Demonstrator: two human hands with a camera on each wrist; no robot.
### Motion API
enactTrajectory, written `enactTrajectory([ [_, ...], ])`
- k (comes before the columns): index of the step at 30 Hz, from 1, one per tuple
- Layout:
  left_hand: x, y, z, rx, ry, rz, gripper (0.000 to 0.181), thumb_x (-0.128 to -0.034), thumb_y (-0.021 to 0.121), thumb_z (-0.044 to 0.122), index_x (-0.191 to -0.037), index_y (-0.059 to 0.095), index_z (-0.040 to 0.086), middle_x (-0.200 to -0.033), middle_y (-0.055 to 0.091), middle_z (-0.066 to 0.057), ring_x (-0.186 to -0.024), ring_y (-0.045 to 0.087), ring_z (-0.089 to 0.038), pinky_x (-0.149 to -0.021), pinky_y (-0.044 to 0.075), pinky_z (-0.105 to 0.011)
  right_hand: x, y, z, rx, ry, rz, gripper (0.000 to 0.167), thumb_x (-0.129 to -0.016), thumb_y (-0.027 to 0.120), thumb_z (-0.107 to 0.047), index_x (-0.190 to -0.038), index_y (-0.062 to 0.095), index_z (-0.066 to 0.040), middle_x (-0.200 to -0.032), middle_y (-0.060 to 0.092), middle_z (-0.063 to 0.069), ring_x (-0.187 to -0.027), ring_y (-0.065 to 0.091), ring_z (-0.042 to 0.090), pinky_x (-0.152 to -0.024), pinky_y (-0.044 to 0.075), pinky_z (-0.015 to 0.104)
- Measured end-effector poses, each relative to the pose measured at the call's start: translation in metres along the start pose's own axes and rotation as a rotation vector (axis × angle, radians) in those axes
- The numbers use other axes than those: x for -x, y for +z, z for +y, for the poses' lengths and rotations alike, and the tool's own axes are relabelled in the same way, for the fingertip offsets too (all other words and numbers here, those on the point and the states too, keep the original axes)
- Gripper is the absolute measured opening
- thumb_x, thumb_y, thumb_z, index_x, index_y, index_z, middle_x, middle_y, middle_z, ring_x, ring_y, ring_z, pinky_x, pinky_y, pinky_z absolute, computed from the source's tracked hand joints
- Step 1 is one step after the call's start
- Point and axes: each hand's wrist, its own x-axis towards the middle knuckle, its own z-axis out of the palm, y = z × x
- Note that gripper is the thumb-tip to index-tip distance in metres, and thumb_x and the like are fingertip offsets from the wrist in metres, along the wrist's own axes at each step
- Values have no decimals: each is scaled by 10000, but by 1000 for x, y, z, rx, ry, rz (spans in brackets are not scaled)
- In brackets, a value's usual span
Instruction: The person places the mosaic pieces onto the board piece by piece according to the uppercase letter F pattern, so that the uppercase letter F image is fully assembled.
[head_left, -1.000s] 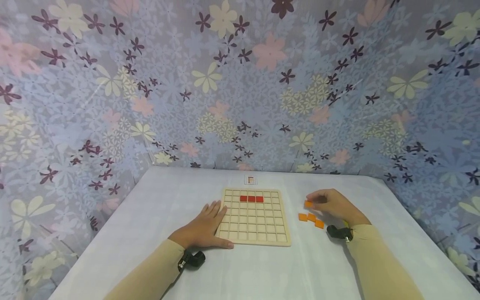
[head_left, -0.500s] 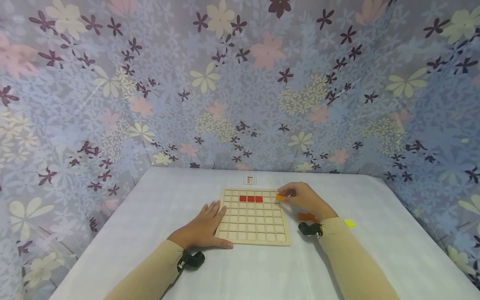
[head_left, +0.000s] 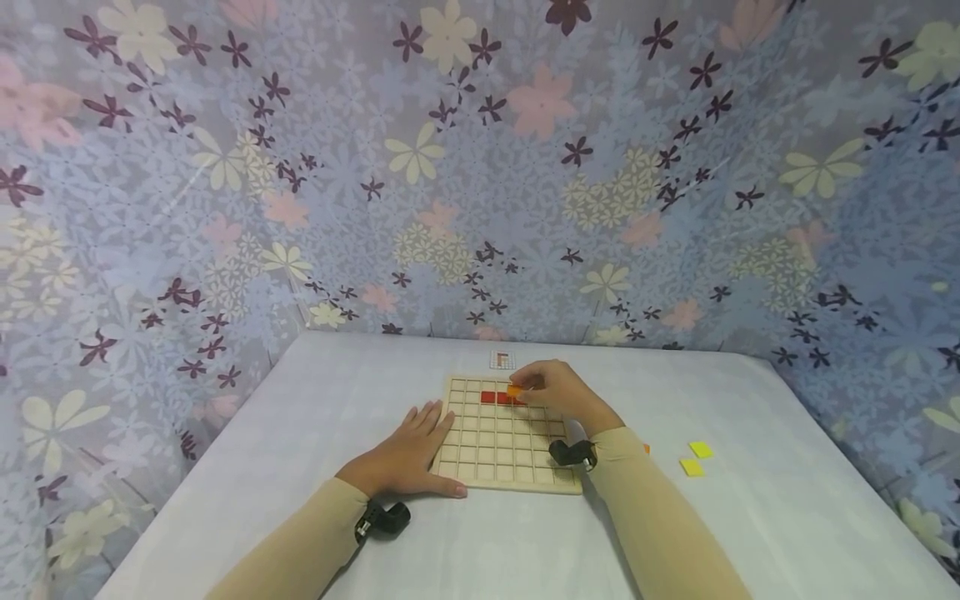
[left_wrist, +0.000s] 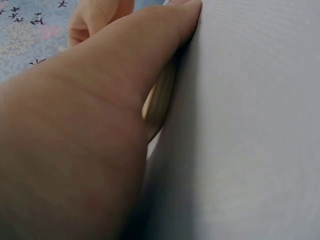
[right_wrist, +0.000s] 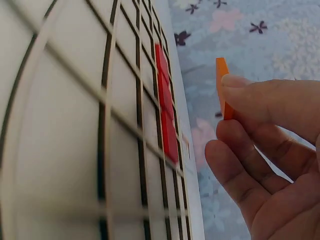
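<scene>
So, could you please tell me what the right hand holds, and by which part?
The right hand pinches an orange tile by its hand-side edge.

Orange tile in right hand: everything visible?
The orange tile is thin, flat and straight-edged, possibly plastic. The right hand pinches it between thumb and fingers, covering part of it. The right wrist view shows it nearly edge-on, in the air, touching neither the board nor the red tiles; in the head view it appears over the board's far part.
</scene>
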Motion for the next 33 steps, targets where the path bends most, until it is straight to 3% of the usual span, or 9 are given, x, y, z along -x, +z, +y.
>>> enactTrajectory([
  [14,0,2,-2,8,7,2,1379,-746,489,999,-1685,177,39,-1727,61,-229,-1589,30,-358,-1255,41,-506,-16,35,-18,62,-46,-90,268,-908,830,-23,-1173,801,-50,-1138,760,31,-997,703,148,-910,571,369],
  [22,-1,1,-1,-7,3,2,1381,-743,482,1003,-1686,175,42,-1729,58,-227,-1590,27,-358,-1255,41,-505,-18,40,-27,127,-37,-75,263,-886,847,-9,-1143,808,-44,-1071,765,16,-917,685,112,-862,574,348],
  [33,0,-1,1,-1,6,2,1374,-754,501,989,-1682,177,28,-1726,61,-233,-1588,32,-364,-1254,45,-514,-18,43,-27,115,10,-62,289,-869,858,2,-1148,810,-59,-1055,764,-4,-910,683,103,-864,573,343],
])
